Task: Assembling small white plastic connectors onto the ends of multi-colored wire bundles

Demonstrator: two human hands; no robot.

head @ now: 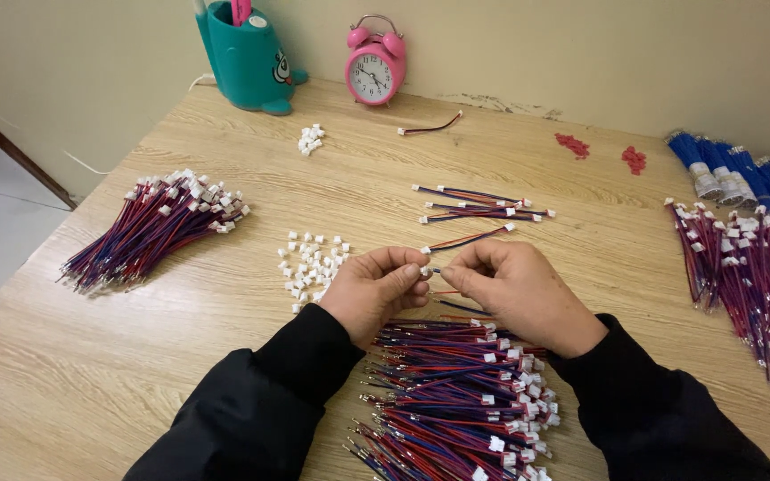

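The one camera sits on my head, looking steeply down and forward across the light wooden table [91, 356] toward its far edge at the wall. It sits close above my forearms at the near edge.

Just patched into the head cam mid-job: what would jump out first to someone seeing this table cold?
Dead centre, the left hand and right hand meet fingertip to fingertip over a small white connector. Just below them, nearest the camera, lies a big heap of red and blue wires. At the back against the wall stand a pink alarm clock and a teal pen holder.
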